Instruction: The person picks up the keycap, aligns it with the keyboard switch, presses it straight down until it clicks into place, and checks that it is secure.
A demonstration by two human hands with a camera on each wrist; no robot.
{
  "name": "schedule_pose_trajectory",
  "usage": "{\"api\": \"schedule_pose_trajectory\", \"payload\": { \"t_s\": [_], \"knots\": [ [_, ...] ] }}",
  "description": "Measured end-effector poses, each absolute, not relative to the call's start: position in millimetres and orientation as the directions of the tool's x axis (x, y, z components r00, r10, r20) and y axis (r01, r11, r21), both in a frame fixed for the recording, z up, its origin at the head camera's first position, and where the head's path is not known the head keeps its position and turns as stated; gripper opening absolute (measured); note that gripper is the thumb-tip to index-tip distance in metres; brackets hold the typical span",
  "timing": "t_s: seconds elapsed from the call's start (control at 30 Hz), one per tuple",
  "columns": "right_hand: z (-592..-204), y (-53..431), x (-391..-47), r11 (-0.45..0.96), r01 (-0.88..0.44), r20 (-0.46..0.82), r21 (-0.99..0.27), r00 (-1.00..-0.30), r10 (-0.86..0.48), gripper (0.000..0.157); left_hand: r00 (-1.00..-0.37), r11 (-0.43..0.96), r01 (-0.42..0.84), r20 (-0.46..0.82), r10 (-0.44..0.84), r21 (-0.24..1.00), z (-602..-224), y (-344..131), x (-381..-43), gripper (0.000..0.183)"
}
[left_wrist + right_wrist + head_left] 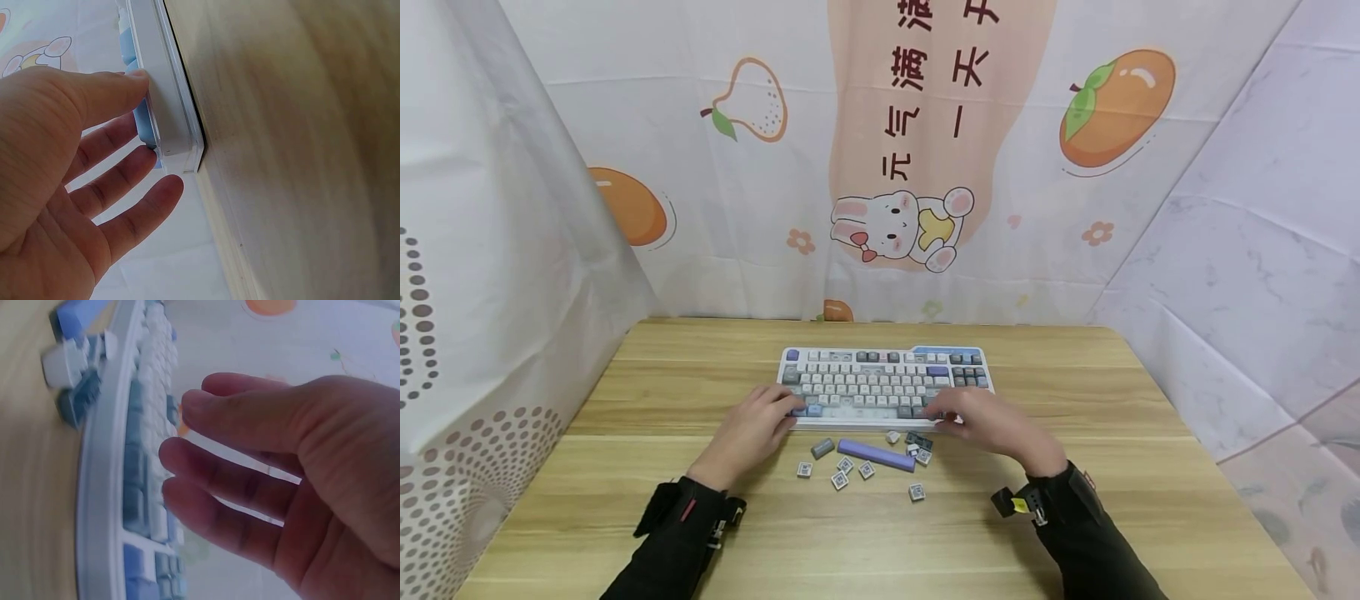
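A white mechanical keyboard (pixel 867 423) with white, grey, blue and purple keycaps lies on the table. Its bottom row has a bare strip (pixel 859 412) without a keycap. My left hand (pixel 760 421) is at the front left corner, its thumb touching the front edge beside a blue keycap (pixel 145 122), fingers loosely bent. Above the front right keys is my right hand (pixel 977 417); the right wrist view shows its fingers relaxed with nothing between them. A long purple spacebar keycap (pixel 876 455) lies on the table before the keyboard.
Several small loose keycaps (pixel 839 480) lie around the spacebar, along with a wider grey keycap (pixel 822 448) and dark keycaps (pixel 919 440) by the front edge. The wooden table (pixel 850 550) has printed curtains (pixel 760 192) behind and on both sides.
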State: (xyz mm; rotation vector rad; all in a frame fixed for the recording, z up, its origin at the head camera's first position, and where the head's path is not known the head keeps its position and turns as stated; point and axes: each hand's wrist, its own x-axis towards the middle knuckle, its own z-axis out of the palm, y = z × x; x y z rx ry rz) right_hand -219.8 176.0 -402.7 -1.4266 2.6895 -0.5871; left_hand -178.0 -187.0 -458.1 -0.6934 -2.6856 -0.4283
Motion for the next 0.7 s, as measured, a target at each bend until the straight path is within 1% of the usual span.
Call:
{"api": "schedule_pose_trajectory", "payload": {
  "t_s": [0.17, 0.37, 0.53, 0.7],
  "knots": [
    [-408, 168, -215, 0.478, -0.791, 0.108, -0.381, -0.552, -0.827, 0.022, -0.824, 0.837, 0.511, 0.387, 0.414, 0.194, -458, -188, -178, 0.022],
    [-413, 164, -213, 0.505, -0.770, 0.066, -0.390, -0.570, -0.819, 0.029, -0.828, 0.839, 0.507, 0.382, 0.411, 0.197, -458, -187, -178, 0.022],
    [-414, 161, -212, 0.504, -0.774, 0.052, -0.384, -0.563, -0.825, 0.033, -0.829, 0.841, 0.505, 0.381, 0.410, 0.194, -457, -186, -178, 0.022],
    [-415, 160, -211, 0.512, -0.753, 0.020, -0.413, -0.570, -0.822, 0.035, -0.831, 0.841, 0.504, 0.377, 0.410, 0.196, -457, -187, -178, 0.022]
  ]
}}
